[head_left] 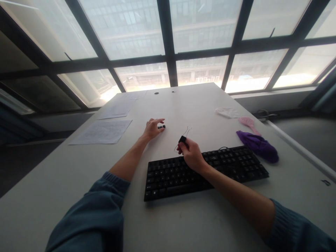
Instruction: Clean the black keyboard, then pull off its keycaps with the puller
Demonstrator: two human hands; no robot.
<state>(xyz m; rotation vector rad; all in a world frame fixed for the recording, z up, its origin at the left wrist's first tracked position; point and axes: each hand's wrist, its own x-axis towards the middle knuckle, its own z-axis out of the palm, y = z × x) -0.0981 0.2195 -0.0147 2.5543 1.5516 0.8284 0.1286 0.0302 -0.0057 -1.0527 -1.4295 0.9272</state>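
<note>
The left hand (152, 128) lay on the smooth white table (199, 101), its fingertips pinching a small black clip (162, 127) that rested on the surface. The right hand (192, 154) was raised just above the far edge of the matte black keyboard (231, 166). Thumb and fingers were closed on a black binder clip (182, 139), whose thin wire arms stuck out toward the window.

Flat printed sheets (102, 132) lay well to the left. A soft purple cloth (258, 145), a pink plastic brush (248, 122) and a crumpled white piece (226, 112) sat near the right edge. Between the two hands and out to the far edge, the tabletop lay bare.
</note>
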